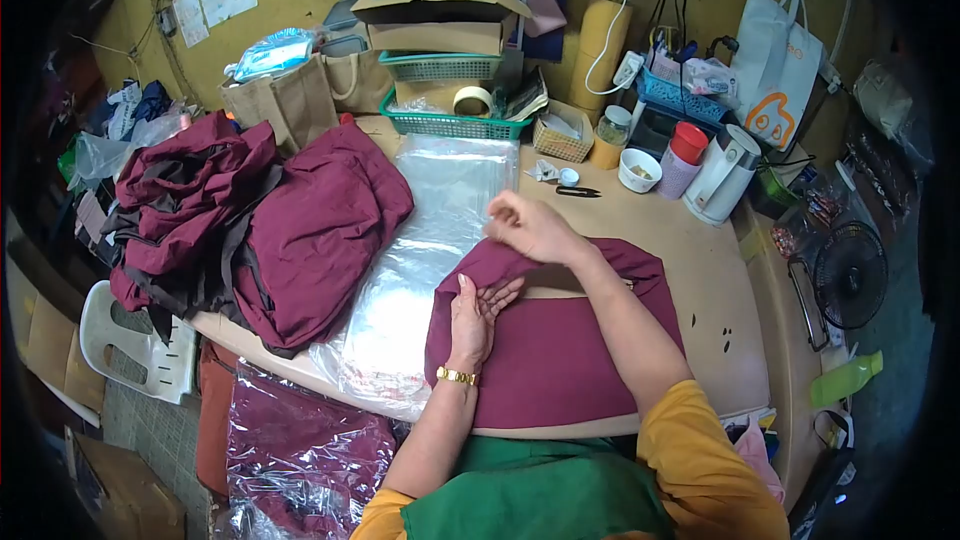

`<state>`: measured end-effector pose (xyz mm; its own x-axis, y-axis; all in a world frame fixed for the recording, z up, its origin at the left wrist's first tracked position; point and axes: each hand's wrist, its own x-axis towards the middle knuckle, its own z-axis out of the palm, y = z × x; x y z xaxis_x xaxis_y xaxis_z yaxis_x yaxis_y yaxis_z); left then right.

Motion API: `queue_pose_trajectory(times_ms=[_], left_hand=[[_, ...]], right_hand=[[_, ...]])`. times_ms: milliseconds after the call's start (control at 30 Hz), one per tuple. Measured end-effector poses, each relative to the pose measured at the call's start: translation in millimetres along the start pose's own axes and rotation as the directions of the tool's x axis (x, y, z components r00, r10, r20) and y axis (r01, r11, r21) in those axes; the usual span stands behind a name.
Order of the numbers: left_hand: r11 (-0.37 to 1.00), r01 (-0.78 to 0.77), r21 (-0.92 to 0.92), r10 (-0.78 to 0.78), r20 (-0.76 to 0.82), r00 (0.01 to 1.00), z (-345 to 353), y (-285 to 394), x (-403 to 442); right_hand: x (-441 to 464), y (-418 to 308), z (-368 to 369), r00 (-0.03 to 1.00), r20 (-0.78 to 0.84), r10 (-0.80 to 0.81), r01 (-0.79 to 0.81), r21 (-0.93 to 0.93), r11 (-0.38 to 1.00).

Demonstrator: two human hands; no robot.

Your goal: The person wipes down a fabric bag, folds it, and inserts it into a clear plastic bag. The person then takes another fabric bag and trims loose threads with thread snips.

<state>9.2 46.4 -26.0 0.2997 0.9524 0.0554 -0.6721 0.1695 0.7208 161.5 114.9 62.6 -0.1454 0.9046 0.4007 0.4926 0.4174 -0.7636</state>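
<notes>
A maroon garment [565, 355] lies folded on the table in front of me, with a raised, curved band of its cloth along the top. My left hand [478, 318], with a gold watch at the wrist, rests palm up against the left part of this band. Its fingers are stretched out beside the cloth. Just above the band is my right hand [540, 230], its fingers curled together; whatever they may hold is too small to make out. Black thread snips [578, 192] lie beyond the right hand.
A pile of maroon garments [320, 230] sits at the left beside clear plastic bags [415, 240]. Behind stand a green basket [450, 126], a jar [612, 125], a white bowl [640, 172] and an electric kettle [722, 175]. A fan [850, 275] is at the right.
</notes>
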Motion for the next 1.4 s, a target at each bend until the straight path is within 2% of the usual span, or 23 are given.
queue_pose_trajectory(times_ms=[33, 100, 167, 267, 367, 400, 467, 533, 600, 733, 800, 833, 900, 967, 1033, 1100, 1133, 1200, 1233, 1267, 1300, 1333, 1400], left_hand=[[1.000, 0.006, -0.028, -0.006, -0.020, 1.000, -3.0, -2.5, 1.1], [0.999, 0.013, -0.052, -0.015, -0.033, 0.999, -7.9, -4.6, 1.7], [0.987, -0.045, -0.155, 0.034, -0.069, 0.997, -12.0, -4.4, -0.6], [0.956, -0.035, -0.291, -0.004, -0.131, 0.991, -9.5, 2.2, -0.9], [0.943, 0.004, -0.331, -0.031, -0.075, 0.997, -12.4, -3.1, 1.1], [0.948, 0.015, -0.319, -0.042, -0.078, 0.996, -11.4, -4.2, 2.1], [0.952, 0.034, -0.304, -0.059, -0.076, 0.995, -15.3, -5.8, 4.0], [0.865, 0.003, -0.501, -0.053, -0.085, 0.995, -26.6, -7.2, 5.8], [0.787, -0.002, -0.617, -0.072, -0.095, 0.993, -31.7, -4.6, 7.8], [0.698, -0.029, -0.715, -0.110, -0.147, 0.983, -35.9, 0.6, 9.2], [0.697, 0.004, -0.717, -0.082, -0.075, 0.994, -46.4, -6.0, 11.2], [0.694, 0.023, -0.720, -0.045, -0.011, 0.999, -45.1, -6.8, 11.6], [0.696, 0.053, -0.716, -0.041, 0.034, 0.999, -43.6, -8.5, 11.8], [0.742, 0.004, -0.670, -0.085, -0.088, 0.992, -44.6, -8.7, 13.3], [0.717, 0.022, -0.696, -0.084, -0.056, 0.995, -36.4, -6.0, 12.6], [0.825, -0.003, -0.565, 0.008, 0.007, 1.000, -16.9, 6.1, 6.1], [0.833, 0.005, -0.554, -0.004, 0.002, 1.000, -19.6, 6.3, 7.8], [0.820, 0.039, -0.571, -0.009, 0.056, 0.998, -15.4, 8.4, 6.5], [0.802, 0.065, -0.593, -0.004, 0.104, 0.995, -13.0, 8.2, 6.3], [0.804, 0.071, -0.591, -0.009, 0.108, 0.994, -11.3, 6.0, 6.6], [0.927, 0.047, -0.372, -0.008, 0.106, 0.994, -10.6, 3.0, 7.1], [0.992, 0.018, -0.128, -0.005, 0.105, 0.994, -9.9, 0.3, 7.9], [0.957, -0.065, 0.283, 0.014, 0.180, 0.984, -7.4, -6.7, 3.4]], right_hand=[[-2.1, -10.4, -0.9, 1.000, 0.004, 0.004, -0.004, 0.001, 1.000], [-4.3, -28.1, -7.3, 0.936, 0.351, 0.028, 0.135, -0.431, 0.892], [-1.2, -10.6, -16.5, 0.936, 0.351, 0.037, 0.113, -0.400, 0.910], [-1.5, 8.3, -57.8, 0.880, 0.399, 0.257, -0.128, -0.322, 0.938], [-10.0, 46.5, -90.2, 0.927, 0.297, 0.230, -0.138, -0.301, 0.944], [-15.5, 46.5, -94.1, 0.918, 0.275, 0.285, -0.253, -0.146, 0.956], [-25.0, 48.5, -92.4, 0.927, 0.268, 0.262, -0.235, -0.127, 0.964], [-32.2, 41.0, -97.6, 0.935, 0.259, 0.242, -0.222, -0.106, 0.969], [-36.6, 35.4, -107.6, 0.749, 0.399, 0.529, -0.454, -0.271, 0.849], [-60.8, 59.1, -147.6, 0.806, 0.387, 0.448, -0.296, -0.392, 0.871], [-78.2, 62.0, -171.5, 0.808, 0.203, 0.554, -0.486, -0.303, 0.820], [-87.6, 70.4, -177.0, 0.806, 0.195, 0.559, -0.492, -0.304, 0.816], [-105.1, 91.1, -177.9, 0.883, 0.020, 0.469, -0.469, 0.042, 0.882], [-108.2, 109.1, -176.4, 0.861, 0.018, 0.509, -0.508, -0.013, 0.861], [-112.3, 103.9, -172.8, 0.836, 0.013, 0.548, -0.547, -0.063, 0.835], [-117.9, 88.8, -171.8, 0.768, 0.155, 0.622, -0.641, 0.162, 0.751], [-120.7, 98.5, -172.9, 0.766, 0.149, 0.625, -0.642, 0.169, 0.748], [-121.2, 116.4, -173.1, 0.800, -0.082, 0.594, -0.593, 0.041, 0.804], [-123.9, 120.0, -172.3, 0.798, -0.088, 0.596, -0.595, 0.045, 0.803], [-124.9, 124.4, -168.4, 0.758, -0.483, 0.438, -0.506, -0.013, 0.862], [-124.4, 124.6, -162.1, 0.587, -0.787, 0.192, -0.439, -0.110, 0.892], [-127.6, 90.9, -157.8, 0.604, -0.746, 0.279, -0.493, -0.075, 0.867], [-139.9, 37.3, -136.8, 0.806, -0.354, 0.474, -0.559, -0.192, 0.807]])
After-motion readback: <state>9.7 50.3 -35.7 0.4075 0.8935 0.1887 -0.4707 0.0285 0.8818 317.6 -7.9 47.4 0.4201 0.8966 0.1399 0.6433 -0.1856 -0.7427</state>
